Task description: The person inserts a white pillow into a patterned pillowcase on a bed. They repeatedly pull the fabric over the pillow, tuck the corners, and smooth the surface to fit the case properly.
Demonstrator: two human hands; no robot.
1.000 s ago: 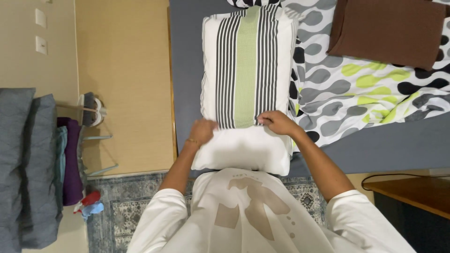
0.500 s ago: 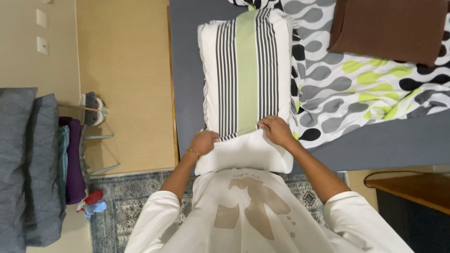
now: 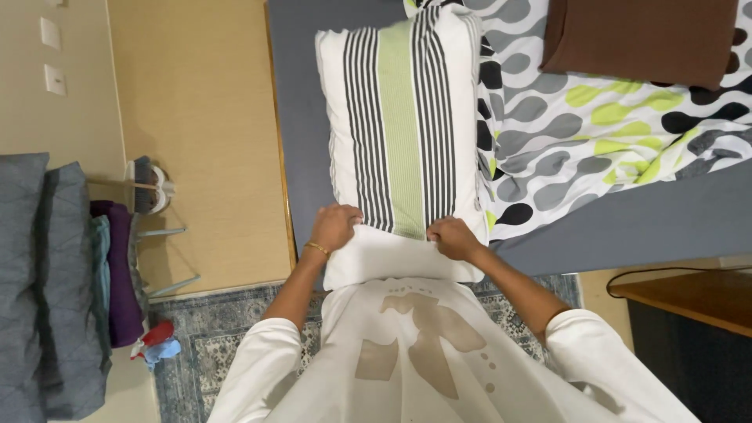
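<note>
A white pillow [image 3: 392,258] lies on the grey bed [image 3: 301,117], partly inside a pillowcase [image 3: 403,117] with black stripes and a green band. My left hand [image 3: 335,227] grips the open edge of the pillowcase on the left. My right hand [image 3: 453,237] grips the same edge on the right. The bare white end of the pillow sticks out below my hands, toward my chest.
A patterned duvet [image 3: 595,117] with grey, black and green blobs and a brown cushion [image 3: 638,35] lie on the bed's right side. A wooden headboard panel [image 3: 196,133], folded grey bedding [image 3: 47,282], a patterned rug [image 3: 204,337] and a wooden table [image 3: 689,294] surround me.
Both hands have pulled the pillowcase edge down over the pillow toward me. Less bare white pillow shows now.
</note>
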